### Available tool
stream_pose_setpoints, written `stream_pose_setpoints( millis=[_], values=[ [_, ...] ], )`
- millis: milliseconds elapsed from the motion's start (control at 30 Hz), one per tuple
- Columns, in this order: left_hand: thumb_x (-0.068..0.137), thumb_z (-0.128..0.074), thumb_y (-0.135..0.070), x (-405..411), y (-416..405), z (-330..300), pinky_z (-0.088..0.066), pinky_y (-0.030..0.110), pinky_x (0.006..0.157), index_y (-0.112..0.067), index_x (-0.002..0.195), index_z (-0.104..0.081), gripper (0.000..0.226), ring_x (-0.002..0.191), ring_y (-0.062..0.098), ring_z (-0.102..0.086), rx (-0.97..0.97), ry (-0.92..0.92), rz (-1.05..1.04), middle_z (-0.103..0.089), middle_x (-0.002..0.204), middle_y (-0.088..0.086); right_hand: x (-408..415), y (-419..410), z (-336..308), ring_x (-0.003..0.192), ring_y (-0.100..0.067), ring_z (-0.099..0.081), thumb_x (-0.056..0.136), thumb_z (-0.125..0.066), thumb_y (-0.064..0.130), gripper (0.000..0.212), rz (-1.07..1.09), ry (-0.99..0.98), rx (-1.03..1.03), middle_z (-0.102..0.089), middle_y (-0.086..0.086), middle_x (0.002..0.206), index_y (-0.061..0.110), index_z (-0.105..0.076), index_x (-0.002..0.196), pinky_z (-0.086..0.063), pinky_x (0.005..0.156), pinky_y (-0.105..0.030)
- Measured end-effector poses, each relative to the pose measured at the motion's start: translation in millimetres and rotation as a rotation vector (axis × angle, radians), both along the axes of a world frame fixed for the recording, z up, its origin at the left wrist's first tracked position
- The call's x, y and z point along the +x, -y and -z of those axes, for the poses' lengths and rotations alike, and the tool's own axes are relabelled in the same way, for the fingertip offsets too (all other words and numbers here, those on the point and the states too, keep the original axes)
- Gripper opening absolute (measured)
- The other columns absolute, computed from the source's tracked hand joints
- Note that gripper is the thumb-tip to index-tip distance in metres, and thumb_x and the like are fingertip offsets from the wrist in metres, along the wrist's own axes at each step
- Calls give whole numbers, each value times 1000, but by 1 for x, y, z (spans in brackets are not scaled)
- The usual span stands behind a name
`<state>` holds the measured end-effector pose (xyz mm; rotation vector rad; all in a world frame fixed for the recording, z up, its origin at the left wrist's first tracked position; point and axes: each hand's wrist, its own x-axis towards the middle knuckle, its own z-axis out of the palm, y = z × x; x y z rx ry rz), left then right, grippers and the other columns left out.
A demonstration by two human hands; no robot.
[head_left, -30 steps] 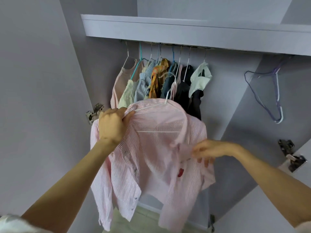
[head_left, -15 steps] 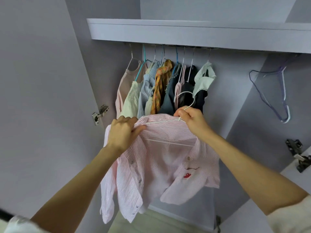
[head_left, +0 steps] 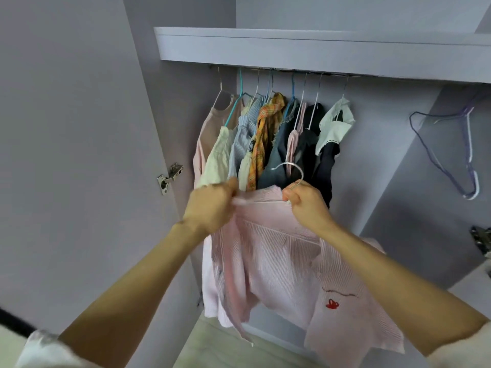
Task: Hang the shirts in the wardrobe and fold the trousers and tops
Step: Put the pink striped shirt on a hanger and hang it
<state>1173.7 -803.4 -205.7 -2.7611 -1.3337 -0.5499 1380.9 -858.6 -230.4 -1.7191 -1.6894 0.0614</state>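
Pink striped shirt (head_left: pixel 279 264) on a white wire hanger (head_left: pixel 291 173), held up in front of an open wardrobe, below the hanging rail (head_left: pixel 279 71). The shirt's long axis runs downward from collar to hem; its shoulder line lies roughly level, left to right, with the collar toward the rail. A small red embroidered motif (head_left: pixel 332 304) shows on the panel at lower right. The hanger's hook rises above the collar, well below the rail, and curves over to the left. Right hand (head_left: pixel 305 203): grip closed around the hanger's neck, just beneath the hook. Left hand (head_left: pixel 212 205): grip pinching the shirt fabric at the left shoulder; this area is motion-blurred. From the rail hangs a row of garments (head_left: pixel 265 139), directly behind the hook. An empty purple hanger (head_left: pixel 451 152) hangs to the right of the row, well apart from it. A shelf (head_left: pixel 318 46) sits just above the rail.
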Motion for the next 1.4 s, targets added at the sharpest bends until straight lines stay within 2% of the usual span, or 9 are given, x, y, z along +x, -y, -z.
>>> stream_pose_setpoints(
  millis=[133, 267, 367, 500, 667, 767, 967, 1167, 1400],
  values=[
    [84, -56, -55, -1, 9, 10, -40, 21, 65, -32, 108, -56, 34, 87, 10, -53, -596, -390, 187, -58, 95, -14, 13, 5, -17, 83, -11, -49, 90, -47, -4, 26, -12, -103, 32, -55, 0, 83, -3, -66, 72, -33, 74, -9],
    [89, -56, -43, 9, -6, 12, -35, 34, 100, -25, 130, -49, 46, 120, 16, -42, -143, 4, 198, -47, 132, -4, 14, 21, -20, 76, -4, -51, 93, -45, -2, 28, -148, -196, -51, -54, 10, 76, 1, -62, 72, -34, 74, -3],
    [88, -53, -50, 26, -9, 14, -24, 43, 109, -26, 140, -38, 59, 131, 19, -32, -52, 23, 312, -41, 138, -3, 15, 32, -25, 76, -2, -53, 93, -44, -2, 27, -182, -288, -26, -54, 9, 79, 10, -58, 74, -36, 74, -5],
    [94, -48, -34, 49, -11, 17, -45, 38, 83, -10, 111, -59, 31, 94, 27, -58, -139, 128, 431, -58, 103, 5, 18, 47, -30, 78, 5, -56, 93, -48, 1, 21, -178, -332, 13, -60, 10, 84, 11, -63, 82, -39, 76, -6],
    [94, -51, -21, 66, -7, 32, -47, 41, 69, -1, 95, -61, 23, 82, 31, -59, -142, 339, 439, -59, 92, 12, 60, 87, -6, 82, 9, -54, 98, -44, 16, 32, 8, -324, -201, -62, 8, 102, 17, -52, 128, -37, 75, 0],
    [94, -52, -19, 69, -13, 39, -43, 36, 71, 1, 96, -62, 22, 84, 31, -59, -126, 408, 340, -60, 93, 13, 86, 110, 19, 98, -6, -52, 98, -40, 11, 31, 141, -108, -357, -60, 1, 115, 12, -56, 125, -33, 76, -1],
    [92, -55, -18, 87, -13, 40, -41, 34, 67, 2, 94, -64, 22, 81, 32, -58, -102, 487, 271, -60, 92, 16, 115, 124, 32, 79, -18, -51, 98, -38, 34, 25, 376, 185, -478, -51, 5, 83, 16, -55, 95, -32, 64, -25],
    [92, -54, -34, 123, -19, 52, -40, 33, 71, -7, 86, -62, 29, 86, 30, -59, -283, 119, 308, -59, 85, 6, 114, 154, 33, 68, -3, -51, 97, -37, 45, 33, 273, 18, -724, -55, 13, 79, 21, -60, 97, -33, 54, -8],
    [92, -51, -36, 177, 6, 79, -45, 33, 82, -9, 89, -66, 31, 94, 25, -59, -427, -97, 435, -66, 93, 6, 120, 206, 33, 86, -26, -54, 98, -43, 31, 34, 516, 75, -670, -62, -12, 93, 4, -61, 87, -34, 69, -28]
  ],
)
